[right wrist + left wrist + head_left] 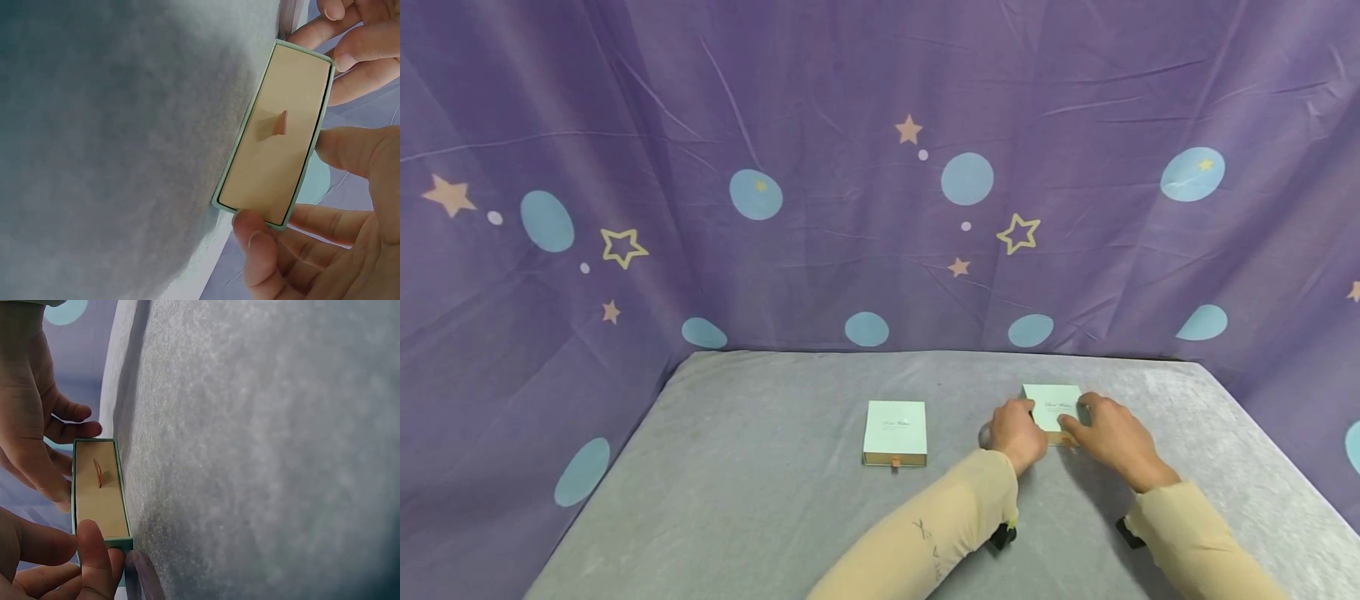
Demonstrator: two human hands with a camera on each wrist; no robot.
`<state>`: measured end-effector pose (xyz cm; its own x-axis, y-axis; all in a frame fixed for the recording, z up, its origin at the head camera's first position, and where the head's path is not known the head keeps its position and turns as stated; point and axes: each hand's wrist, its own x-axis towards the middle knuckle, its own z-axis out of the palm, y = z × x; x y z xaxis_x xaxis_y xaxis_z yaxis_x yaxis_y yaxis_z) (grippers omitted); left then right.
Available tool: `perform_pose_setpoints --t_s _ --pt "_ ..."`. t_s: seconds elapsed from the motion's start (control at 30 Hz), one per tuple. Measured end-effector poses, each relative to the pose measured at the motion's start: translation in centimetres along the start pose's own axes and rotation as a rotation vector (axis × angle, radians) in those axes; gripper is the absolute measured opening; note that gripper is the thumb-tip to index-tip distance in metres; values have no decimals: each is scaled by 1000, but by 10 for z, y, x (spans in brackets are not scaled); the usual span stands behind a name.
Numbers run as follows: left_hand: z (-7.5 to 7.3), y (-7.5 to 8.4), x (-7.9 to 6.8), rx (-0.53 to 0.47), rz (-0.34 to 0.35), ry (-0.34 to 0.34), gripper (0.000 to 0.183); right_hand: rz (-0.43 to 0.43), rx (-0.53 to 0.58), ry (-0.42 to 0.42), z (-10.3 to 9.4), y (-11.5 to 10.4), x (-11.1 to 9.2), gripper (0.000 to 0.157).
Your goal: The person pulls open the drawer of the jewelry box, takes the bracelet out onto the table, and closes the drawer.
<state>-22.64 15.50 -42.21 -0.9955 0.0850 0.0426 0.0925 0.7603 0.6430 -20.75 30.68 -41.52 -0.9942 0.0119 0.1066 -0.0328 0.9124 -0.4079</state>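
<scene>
A mint-green drawer box (1049, 402) with small print on its lid lies at the right of the grey table, between both hands. My left hand (1018, 435) grips its left end, fingertips at the front corner in the left wrist view. From the other side my right hand (1116, 437) holds the right end, with the thumb along the top front edge and a fingertip at the corner of the tan drawer front (269, 169). A small brown ribbon tab (281, 123) sticks out of that front. The drawer front sits flush inside the green sleeve.
A second mint-green box (895, 429) of the same kind lies left of my hands, its tab facing me. Beside my left hand is a rounded, see-through purplish thing (142, 575), mostly hidden in the head view. A purple patterned curtain (850, 275) hangs behind the table.
</scene>
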Motion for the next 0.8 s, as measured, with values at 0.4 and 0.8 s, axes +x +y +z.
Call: perform_pose_setpoints --t_s 0.4,0.8 --pt "0 -2 -6 -43 46 16 44 10 -1 -3 -1 1 -5 56" --pt "1 -1 -16 -179 19 8 40 -3 10 9 -3 5 -13 56"
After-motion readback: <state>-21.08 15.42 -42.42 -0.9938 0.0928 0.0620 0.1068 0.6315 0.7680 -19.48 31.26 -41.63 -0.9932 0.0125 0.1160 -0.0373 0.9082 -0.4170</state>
